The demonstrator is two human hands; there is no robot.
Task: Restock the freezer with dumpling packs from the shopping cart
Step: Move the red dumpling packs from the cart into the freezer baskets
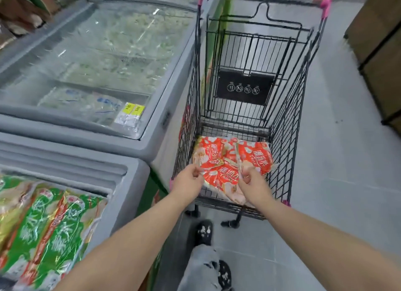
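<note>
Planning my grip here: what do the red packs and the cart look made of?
Red packs: thin plastic film, glossy. It creases and catches glare, so it is probably floppy and a bit slippery.
Cart: dark metal wire, seemingly coated and matte, judging by the thin rigid grid.
Pink caps at its corners: they look like moulded plastic.

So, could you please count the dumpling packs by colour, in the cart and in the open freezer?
Red packs in the cart: 3; the left hand and right hand pinch the front pack.
Green packs in the open freezer: 2 clear; the left edge is too blurred to count.
Total: 5 countable.
</note>
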